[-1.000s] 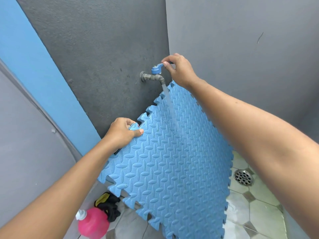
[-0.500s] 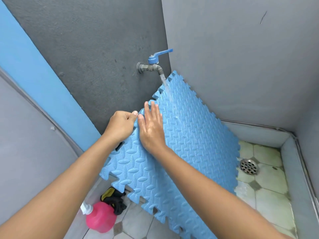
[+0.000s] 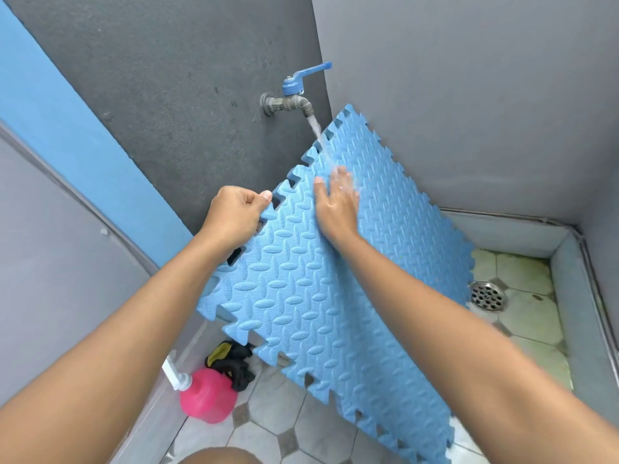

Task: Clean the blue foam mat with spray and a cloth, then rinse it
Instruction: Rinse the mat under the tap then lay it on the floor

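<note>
Under 1 running tap (image 3: 290, 98), the left hand (image 3: 234, 214) pinches 1 tilted blue foam mat (image 3: 335, 289) by its notched edge; the right hand (image 3: 336, 204) lies flat, fingers straight, on its wet face.

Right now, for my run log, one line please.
rinse | left hand grips blue foam mat edge | right hand flat on mat under tap water

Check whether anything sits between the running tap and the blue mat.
Nothing does. The stream from the tap lands straight on the mat near its top edge; only the right hand, flat on the foam, meets it lower down.
</note>
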